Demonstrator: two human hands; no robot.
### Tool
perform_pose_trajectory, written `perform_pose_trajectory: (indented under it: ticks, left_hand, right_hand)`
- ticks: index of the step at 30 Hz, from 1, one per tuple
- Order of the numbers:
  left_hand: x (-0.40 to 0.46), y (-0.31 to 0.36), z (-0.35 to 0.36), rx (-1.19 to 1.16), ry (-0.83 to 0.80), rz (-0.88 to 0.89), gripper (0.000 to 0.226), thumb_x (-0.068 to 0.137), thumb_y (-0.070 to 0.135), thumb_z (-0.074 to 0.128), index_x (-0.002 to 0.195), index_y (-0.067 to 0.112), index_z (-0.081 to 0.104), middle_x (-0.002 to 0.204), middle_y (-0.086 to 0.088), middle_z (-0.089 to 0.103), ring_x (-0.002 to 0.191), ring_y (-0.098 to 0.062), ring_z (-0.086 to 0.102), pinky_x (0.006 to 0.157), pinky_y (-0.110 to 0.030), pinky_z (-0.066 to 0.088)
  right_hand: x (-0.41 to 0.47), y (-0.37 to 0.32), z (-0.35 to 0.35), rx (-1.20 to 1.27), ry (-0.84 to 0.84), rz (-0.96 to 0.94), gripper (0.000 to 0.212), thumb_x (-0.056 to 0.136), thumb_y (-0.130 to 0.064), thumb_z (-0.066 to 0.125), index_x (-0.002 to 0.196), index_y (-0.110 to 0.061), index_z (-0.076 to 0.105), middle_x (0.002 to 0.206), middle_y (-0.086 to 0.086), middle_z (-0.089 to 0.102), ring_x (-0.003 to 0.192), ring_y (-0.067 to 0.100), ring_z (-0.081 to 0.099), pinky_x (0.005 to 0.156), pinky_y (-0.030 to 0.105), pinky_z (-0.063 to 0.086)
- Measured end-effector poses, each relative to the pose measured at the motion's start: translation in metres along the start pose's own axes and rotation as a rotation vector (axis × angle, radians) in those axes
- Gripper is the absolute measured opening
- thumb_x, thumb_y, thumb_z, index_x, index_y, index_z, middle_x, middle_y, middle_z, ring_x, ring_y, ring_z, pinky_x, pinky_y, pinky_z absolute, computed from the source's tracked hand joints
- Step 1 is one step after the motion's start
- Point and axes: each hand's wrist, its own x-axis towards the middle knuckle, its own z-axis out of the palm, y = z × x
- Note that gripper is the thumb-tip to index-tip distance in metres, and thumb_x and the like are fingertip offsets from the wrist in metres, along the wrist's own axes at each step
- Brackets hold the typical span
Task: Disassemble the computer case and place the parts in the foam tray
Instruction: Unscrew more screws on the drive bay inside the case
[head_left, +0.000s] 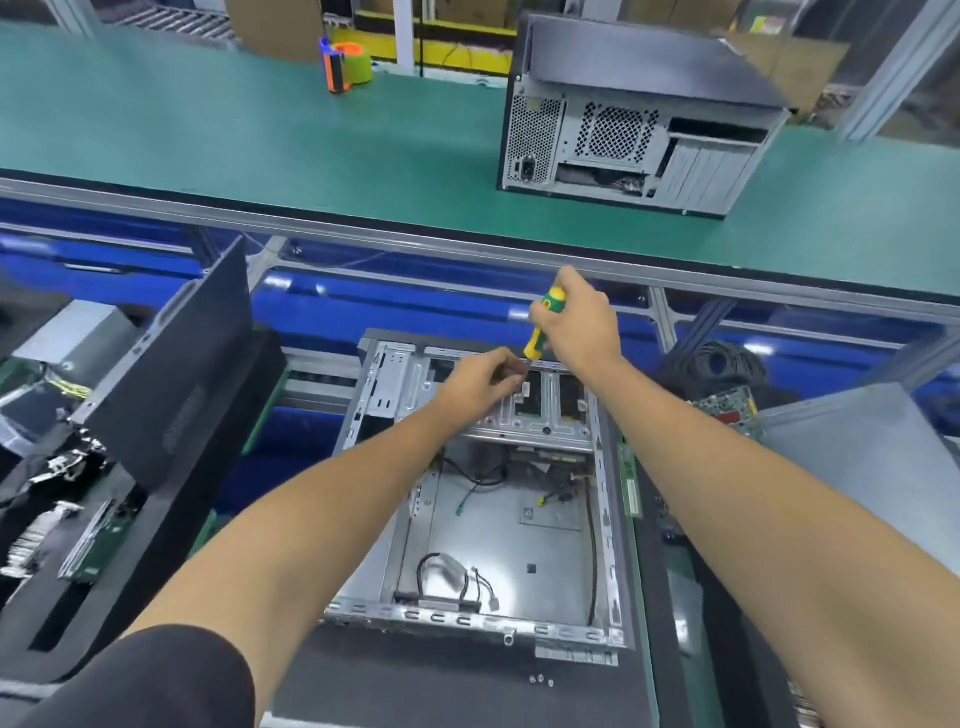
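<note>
While the open computer case (483, 499) lies on its side on the dark mat directly in front of the person, both hands work at its far end, over the metal drive bracket (524, 410). The right hand (582, 322) grips a yellow-and-green screwdriver (543, 325), fingers wrapped round the handle, the tool tilted with its tip pointing down to the bracket's far edge. The left hand (475, 387) rests on the bracket just beside the tip, fingertips pinched together on something small; what it is cannot be told. Inside the case, loose black cables (457, 571) lie on the bare metal floor. A few small screws (540, 679) lie on the mat close to the near right corner of the case. The black foam tray (78, 587) sits to the left, holding a green circuit board (96, 540) and other parts, with a dark side panel (176, 374) leaning upright beside it. On the green belt beyond stand a second, closed case (639, 124) and an orange-and-green tape dispenser (345, 65).
</note>
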Motion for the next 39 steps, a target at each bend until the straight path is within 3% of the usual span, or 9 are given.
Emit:
perform_pose_trajectory:
  ticks: [8, 15, 18, 25, 28, 32, 34, 36, 39]
  left_hand:
    - [0.001, -0.014, 0.005, 0.006, -0.001, 0.062, 0.015, 0.101, 0.025, 0.064, 0.112, 0.016, 0.066, 0.098, 0.009, 0.070, 0.087, 0.007, 0.062, 0.073, -0.006, 0.044]
    - [0.001, -0.015, 0.004, 0.088, -0.029, 0.131, 0.012, 0.101, 0.026, 0.062, 0.111, 0.019, 0.063, 0.098, 0.010, 0.067, 0.088, 0.003, 0.061, 0.076, -0.010, 0.046]
    - [0.001, -0.015, 0.004, 0.124, -0.034, 0.144, 0.013, 0.102, 0.028, 0.061, 0.111, 0.020, 0.062, 0.100, 0.009, 0.068, 0.088, -0.002, 0.063, 0.079, -0.022, 0.052]
    - [-0.002, -0.010, 0.003, 0.200, -0.014, 0.105, 0.011, 0.098, 0.031, 0.063, 0.107, 0.023, 0.061, 0.094, 0.010, 0.068, 0.084, -0.010, 0.063, 0.075, -0.037, 0.055]
    - [-0.003, -0.007, 0.002, 0.240, -0.015, 0.080, 0.012, 0.097, 0.034, 0.063, 0.105, 0.026, 0.061, 0.092, 0.013, 0.067, 0.082, -0.010, 0.063, 0.073, -0.039, 0.056]
    - [-0.003, -0.007, 0.001, 0.265, -0.011, 0.106, 0.013, 0.097, 0.038, 0.064, 0.101, 0.025, 0.062, 0.092, 0.012, 0.068, 0.082, -0.013, 0.064, 0.074, -0.039, 0.054]
    - [-0.003, -0.007, 0.000, 0.328, -0.002, 0.149, 0.017, 0.097, 0.039, 0.066, 0.101, 0.023, 0.066, 0.093, 0.011, 0.071, 0.087, -0.016, 0.065, 0.081, -0.038, 0.051]
    - [-0.001, -0.008, 0.000, 0.380, -0.007, 0.164, 0.019, 0.093, 0.039, 0.071, 0.104, 0.024, 0.071, 0.095, 0.010, 0.072, 0.092, -0.016, 0.064, 0.086, -0.032, 0.044]
    - [0.000, -0.011, 0.001, 0.291, -0.025, 0.057, 0.018, 0.089, 0.037, 0.077, 0.105, 0.029, 0.074, 0.096, 0.013, 0.074, 0.090, -0.010, 0.064, 0.078, -0.031, 0.048]
  right_hand:
    - [0.019, -0.001, 0.000, -0.208, -0.060, -0.044, 0.024, 0.086, -0.033, 0.057, 0.083, -0.018, 0.039, 0.068, 0.005, 0.058, 0.063, 0.030, 0.047, 0.052, 0.036, 0.034]
    - [0.018, -0.006, 0.003, -0.297, -0.079, -0.079, 0.025, 0.090, -0.035, 0.056, 0.086, -0.016, 0.040, 0.071, 0.008, 0.058, 0.062, 0.028, 0.045, 0.050, 0.035, 0.032]
    - [0.019, -0.009, 0.000, -0.355, -0.114, -0.085, 0.024, 0.091, -0.036, 0.056, 0.091, -0.016, 0.043, 0.076, 0.009, 0.059, 0.066, 0.030, 0.048, 0.052, 0.034, 0.031]
    - [0.029, -0.029, -0.019, -0.575, -0.377, -0.164, 0.024, 0.095, -0.044, 0.053, 0.081, -0.025, 0.046, 0.075, -0.004, 0.056, 0.077, 0.027, 0.054, 0.058, 0.034, 0.030]
    - [0.030, -0.036, -0.027, -0.497, -0.581, -0.185, 0.013, 0.095, -0.031, 0.055, 0.086, -0.024, 0.048, 0.069, -0.006, 0.064, 0.062, 0.023, 0.065, 0.059, 0.035, 0.043]
    - [0.029, -0.042, -0.030, -0.424, -0.753, -0.270, 0.018, 0.085, 0.001, 0.059, 0.090, -0.017, 0.059, 0.092, 0.003, 0.063, 0.081, 0.024, 0.056, 0.071, 0.038, 0.048]
    - [0.026, -0.046, -0.026, -0.404, -0.781, -0.302, 0.027, 0.079, 0.009, 0.053, 0.081, -0.016, 0.063, 0.089, -0.002, 0.065, 0.085, 0.021, 0.056, 0.069, 0.034, 0.047]
    - [0.024, -0.050, -0.021, -0.428, -0.820, -0.309, 0.029, 0.077, 0.010, 0.053, 0.076, -0.017, 0.064, 0.084, -0.006, 0.067, 0.088, 0.020, 0.059, 0.069, 0.033, 0.048]
    - [0.024, -0.056, -0.015, -0.510, -0.818, -0.305, 0.022, 0.082, -0.010, 0.068, 0.098, -0.023, 0.060, 0.084, -0.006, 0.062, 0.088, 0.022, 0.058, 0.065, 0.035, 0.046]
